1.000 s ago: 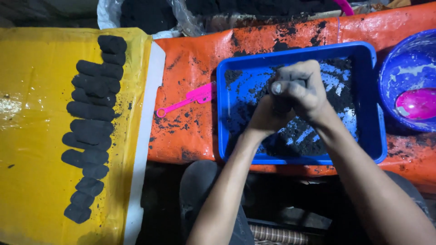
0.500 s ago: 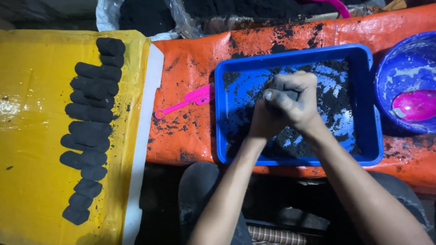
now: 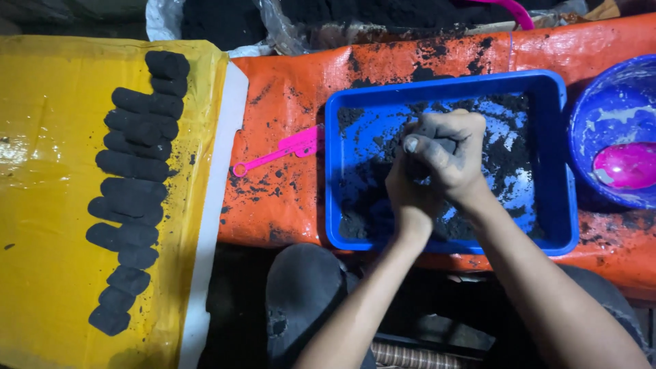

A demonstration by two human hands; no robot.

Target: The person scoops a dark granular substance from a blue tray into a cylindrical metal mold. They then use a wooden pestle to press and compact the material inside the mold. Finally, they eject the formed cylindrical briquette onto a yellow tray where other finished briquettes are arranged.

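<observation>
A lump of black powder is pressed between both hands over the middle of the blue tray (image 3: 335, 171); the lump itself is almost wholly hidden by the fingers, so its shape cannot be told. The right hand (image 3: 451, 154) is laid over the top, its fingers curled tightly together around what is held, the thumb folded across the front. The left hand (image 3: 406, 188) is cupped beneath and against it, its fingers closed up into the right palm. Both hands are dusted grey-black.

Loose black powder (image 3: 506, 147) is scattered over the tray's floor, thicker toward its far and near edges, with bare blue patches showing on the right side. The tray is set on an orange tarp (image 3: 287, 198), smeared with black. A pink scoop (image 3: 280, 152) is laid on the tarp just beside the tray's left wall. At the tarp's right edge a blue bowl (image 3: 601, 109) is seen, with a pink rounded object (image 3: 627, 166) inside it. Well to the left, on a yellow sheet (image 3: 48, 205), pressed black briquettes (image 3: 133, 178) are laid out in a column running from its far edge toward its near edge.
</observation>
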